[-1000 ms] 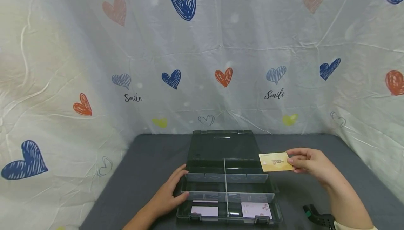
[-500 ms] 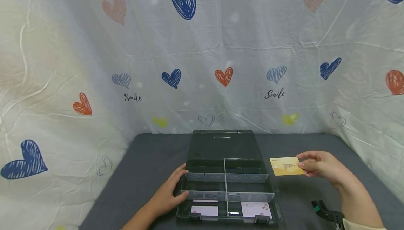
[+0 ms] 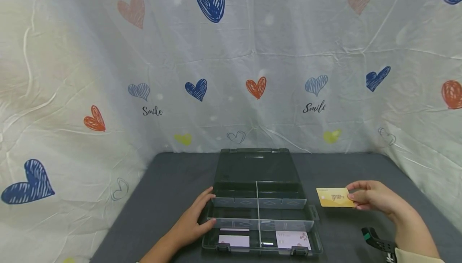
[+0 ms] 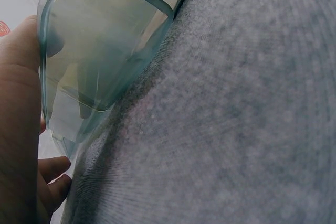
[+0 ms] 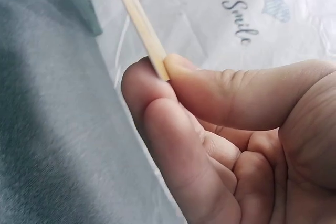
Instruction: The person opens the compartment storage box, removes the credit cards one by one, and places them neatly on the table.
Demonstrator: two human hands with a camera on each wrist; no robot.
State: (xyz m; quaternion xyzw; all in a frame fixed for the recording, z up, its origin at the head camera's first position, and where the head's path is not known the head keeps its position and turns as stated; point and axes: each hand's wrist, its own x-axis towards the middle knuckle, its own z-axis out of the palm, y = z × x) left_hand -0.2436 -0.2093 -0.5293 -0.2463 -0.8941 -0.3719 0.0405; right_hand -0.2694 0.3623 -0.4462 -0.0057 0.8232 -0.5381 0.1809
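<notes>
My right hand (image 3: 379,201) pinches a yellow card (image 3: 333,197) between thumb and fingers, to the right of a dark translucent divided box (image 3: 285,214). Its printed face shows in the head view; from the right wrist the card (image 5: 139,22) appears edge-on. My left hand (image 3: 191,223) rests at the box's left side, thumb and fingers spread and touching the edge. The left wrist view shows the box's side wall (image 4: 105,40) beside that hand. The box's lid (image 3: 258,166) is raised at the back. White cards lie in the front compartments, a pink-patterned card (image 3: 293,239) on the right.
A dark grey cloth (image 3: 173,187) covers the table around the box. Behind it hangs a white curtain (image 3: 231,54) printed with hearts. Clear dividers (image 3: 285,225) split the box into several compartments. A black strap (image 3: 379,243) is at my right wrist.
My right hand has carried the yellow card rightward and lower, away from above the box's right edge. My left hand has stayed on the box.
</notes>
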